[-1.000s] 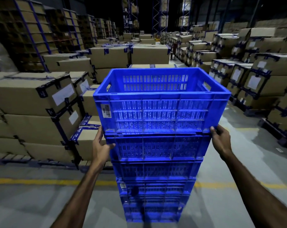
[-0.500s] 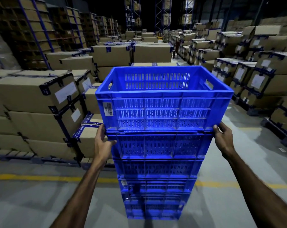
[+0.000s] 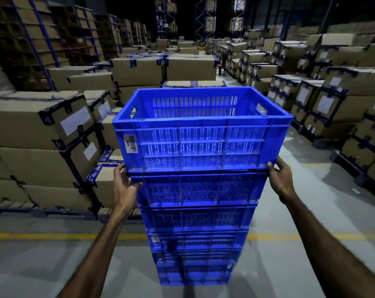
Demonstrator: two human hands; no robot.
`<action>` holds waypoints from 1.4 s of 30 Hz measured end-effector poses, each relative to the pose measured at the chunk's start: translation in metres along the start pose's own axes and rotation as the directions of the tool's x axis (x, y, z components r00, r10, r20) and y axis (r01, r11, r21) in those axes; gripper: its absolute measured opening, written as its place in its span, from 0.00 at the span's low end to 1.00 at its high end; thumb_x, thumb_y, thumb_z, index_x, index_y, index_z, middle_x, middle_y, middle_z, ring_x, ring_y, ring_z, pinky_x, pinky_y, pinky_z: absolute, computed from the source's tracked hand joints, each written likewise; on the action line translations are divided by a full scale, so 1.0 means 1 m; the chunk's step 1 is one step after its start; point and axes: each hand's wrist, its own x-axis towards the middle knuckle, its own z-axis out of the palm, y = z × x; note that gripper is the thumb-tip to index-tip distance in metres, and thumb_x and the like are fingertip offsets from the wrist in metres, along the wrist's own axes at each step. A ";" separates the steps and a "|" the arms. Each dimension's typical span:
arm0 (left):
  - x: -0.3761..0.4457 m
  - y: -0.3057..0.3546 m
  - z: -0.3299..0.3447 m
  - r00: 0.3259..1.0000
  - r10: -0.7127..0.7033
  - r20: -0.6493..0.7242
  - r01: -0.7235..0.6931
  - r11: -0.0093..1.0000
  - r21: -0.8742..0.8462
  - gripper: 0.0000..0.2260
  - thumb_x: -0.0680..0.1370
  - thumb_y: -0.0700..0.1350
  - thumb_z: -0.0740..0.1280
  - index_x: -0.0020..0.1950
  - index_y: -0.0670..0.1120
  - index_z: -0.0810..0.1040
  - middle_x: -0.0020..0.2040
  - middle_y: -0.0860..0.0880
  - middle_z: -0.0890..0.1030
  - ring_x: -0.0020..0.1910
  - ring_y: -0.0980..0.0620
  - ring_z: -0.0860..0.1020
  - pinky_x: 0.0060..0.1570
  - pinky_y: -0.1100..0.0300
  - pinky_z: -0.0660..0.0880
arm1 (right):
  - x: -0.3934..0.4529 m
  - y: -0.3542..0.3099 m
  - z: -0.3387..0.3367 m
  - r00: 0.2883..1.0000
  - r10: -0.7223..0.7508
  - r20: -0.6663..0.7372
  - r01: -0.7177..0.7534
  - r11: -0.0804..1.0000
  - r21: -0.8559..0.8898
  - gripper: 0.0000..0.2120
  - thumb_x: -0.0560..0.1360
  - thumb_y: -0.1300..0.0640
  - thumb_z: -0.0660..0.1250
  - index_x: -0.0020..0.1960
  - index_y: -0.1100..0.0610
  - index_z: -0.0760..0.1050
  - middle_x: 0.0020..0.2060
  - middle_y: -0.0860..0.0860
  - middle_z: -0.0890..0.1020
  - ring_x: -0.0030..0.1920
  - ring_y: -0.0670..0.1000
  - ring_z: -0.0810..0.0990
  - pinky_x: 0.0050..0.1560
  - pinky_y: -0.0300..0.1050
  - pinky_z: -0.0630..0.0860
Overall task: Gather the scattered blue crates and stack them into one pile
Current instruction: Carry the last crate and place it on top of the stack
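Head cam: top blue crate (image 3: 201, 145) sits on the blue crate stack (image 3: 198, 224), centre, on the floor (image 3: 53, 265). Left hand (image 3: 124, 188) & right hand (image 3: 280, 179) grip the crate's lower corners. Cardboard boxes (image 3: 42, 136) left, right, far.

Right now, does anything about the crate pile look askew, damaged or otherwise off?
Nothing is damaged or spilled. The top crate looks a little wider than the stack beneath; the wide lens may cause that. Both hands, left and right, hold it at its lower corners.
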 end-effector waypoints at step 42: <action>-0.001 0.047 -0.002 0.970 0.121 -0.212 -0.076 0.974 0.213 0.22 0.76 0.36 0.73 0.68 0.46 0.71 0.62 0.46 0.79 0.61 0.48 0.79 0.58 0.49 0.79 | -0.061 -0.014 0.017 0.942 -0.091 -0.323 0.028 0.981 -0.194 0.19 0.80 0.59 0.65 0.70 0.56 0.70 0.66 0.56 0.77 0.66 0.59 0.76 0.63 0.58 0.75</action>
